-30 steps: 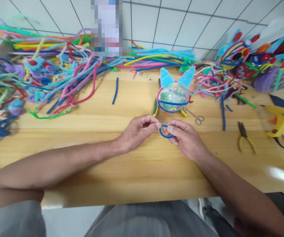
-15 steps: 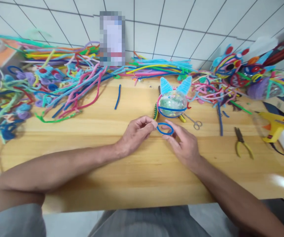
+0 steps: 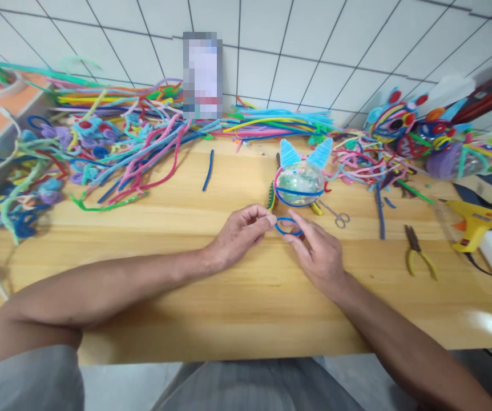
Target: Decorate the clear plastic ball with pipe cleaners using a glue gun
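Note:
A blue pipe cleaner bent into a ring (image 3: 287, 233) is held between my two hands above the table. The thumb and forefinger of my left hand (image 3: 240, 238) pinch the ring's left side. On its right side, the thumb and fingers of my right hand (image 3: 319, 254) curve round and touch it. Just beyond the hands sits a clear ball (image 3: 301, 181) with light blue fuzzy ears (image 3: 289, 153), a blue band across it and pink along its left edge. A short blue pipe cleaner (image 3: 208, 170) lies to the left of the ball.
Small scissors (image 3: 341, 220) and yellow-handled pliers (image 3: 417, 254) lie to the right, before a yellow glue gun (image 3: 477, 224). Heaped pipe cleaners (image 3: 143, 154) cover the left and back. Decorated balls (image 3: 394, 120) stand back right. A phone-like panel (image 3: 203, 74) leans on the tiled wall.
The view has shifted slightly. The ring looks a little flatter between my fingers, and both hands keep nearly the same hold on it.

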`<state>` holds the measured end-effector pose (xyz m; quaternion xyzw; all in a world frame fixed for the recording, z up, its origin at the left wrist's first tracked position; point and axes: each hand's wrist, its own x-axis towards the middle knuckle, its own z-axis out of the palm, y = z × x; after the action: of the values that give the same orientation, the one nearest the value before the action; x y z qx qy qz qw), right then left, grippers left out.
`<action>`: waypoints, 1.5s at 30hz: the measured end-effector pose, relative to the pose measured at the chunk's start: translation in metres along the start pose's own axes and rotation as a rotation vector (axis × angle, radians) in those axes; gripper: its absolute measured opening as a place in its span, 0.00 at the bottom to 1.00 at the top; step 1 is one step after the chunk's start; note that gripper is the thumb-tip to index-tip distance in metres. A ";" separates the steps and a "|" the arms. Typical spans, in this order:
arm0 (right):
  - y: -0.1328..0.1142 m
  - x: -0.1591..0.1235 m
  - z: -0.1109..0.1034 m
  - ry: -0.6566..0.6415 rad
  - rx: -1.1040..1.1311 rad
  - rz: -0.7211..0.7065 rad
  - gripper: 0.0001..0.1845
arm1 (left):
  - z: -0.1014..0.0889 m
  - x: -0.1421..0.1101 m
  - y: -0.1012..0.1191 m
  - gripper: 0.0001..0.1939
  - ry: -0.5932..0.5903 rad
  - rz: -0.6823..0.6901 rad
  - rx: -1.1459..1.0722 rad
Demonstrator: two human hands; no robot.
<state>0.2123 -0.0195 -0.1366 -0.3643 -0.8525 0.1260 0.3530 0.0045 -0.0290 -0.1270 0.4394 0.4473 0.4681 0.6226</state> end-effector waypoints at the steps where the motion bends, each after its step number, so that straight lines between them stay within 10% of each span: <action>1: 0.001 0.000 0.000 -0.010 0.005 0.018 0.26 | 0.000 0.001 0.000 0.21 -0.015 -0.009 -0.005; 17: -0.003 0.014 -0.006 -0.048 1.002 0.835 0.23 | -0.003 -0.001 0.001 0.17 0.045 0.083 0.063; 38: -0.006 0.006 -0.002 -0.012 0.697 0.616 0.28 | -0.004 -0.002 0.001 0.16 0.095 0.123 0.067; 45: -0.007 0.009 -0.003 -0.098 0.897 0.740 0.24 | -0.002 -0.004 0.000 0.17 0.062 0.167 0.085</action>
<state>0.2063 -0.0180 -0.1266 -0.4466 -0.5473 0.6063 0.3652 0.0020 -0.0328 -0.1270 0.4866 0.4475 0.5125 0.5480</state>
